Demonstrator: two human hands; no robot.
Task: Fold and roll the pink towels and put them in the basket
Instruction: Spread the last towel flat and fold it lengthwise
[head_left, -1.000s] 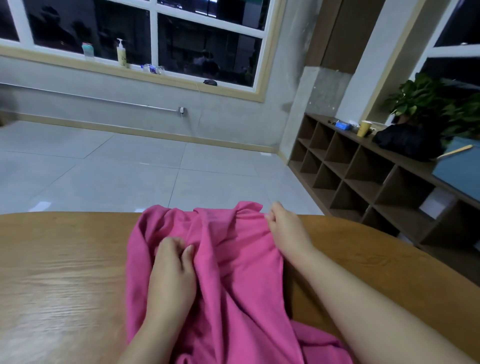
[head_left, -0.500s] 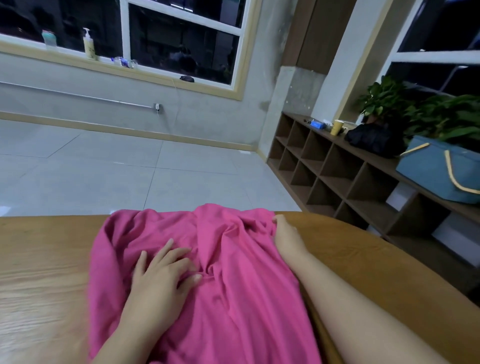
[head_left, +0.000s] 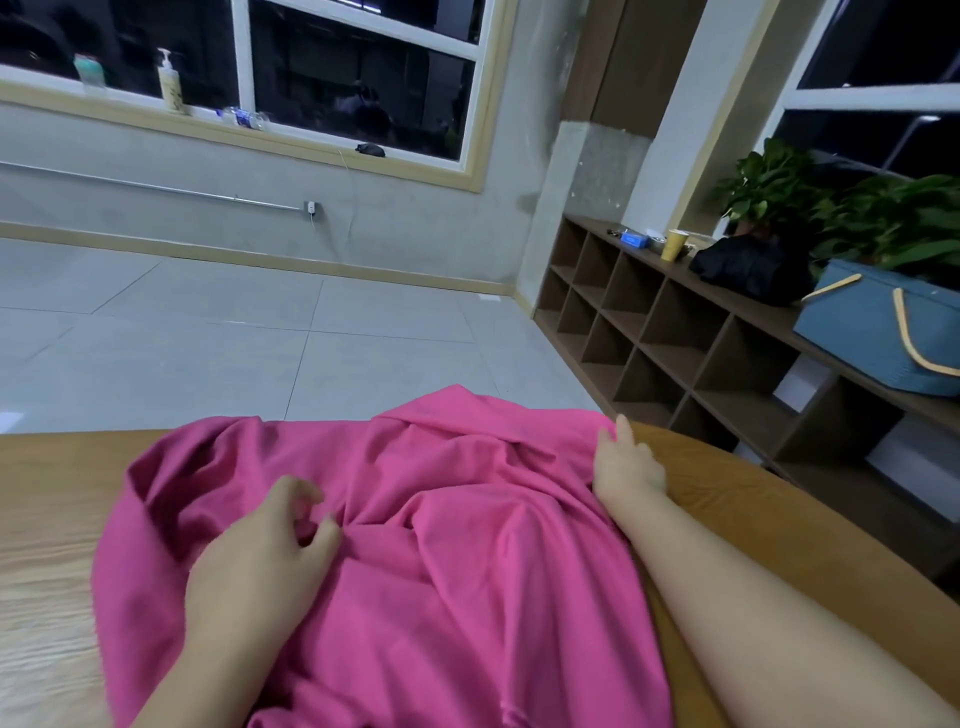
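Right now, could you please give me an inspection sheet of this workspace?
Surface: wooden table, light grain.
Job's things: crumpled pink towel spread on it, unfolded; blue basket with tan handles on the shelf unit.
Clutter: yellow cup, black bag, plants on the wooden cubby shelf.
Grippers: left hand pinches the towel; right hand grips its edge.
Cables: thin wire on the wall under the window.
Surroundings: tiled floor, dark windows.

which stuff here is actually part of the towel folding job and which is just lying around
Part of the job:
- crumpled pink towel on the wooden table
- left hand, fingers curling on the towel
- right hand at the towel's right edge
- blue woven basket on the shelf unit

Just lying about:
- yellow paper cup
- black bag
- green potted plants
- pump bottle on the windowsill
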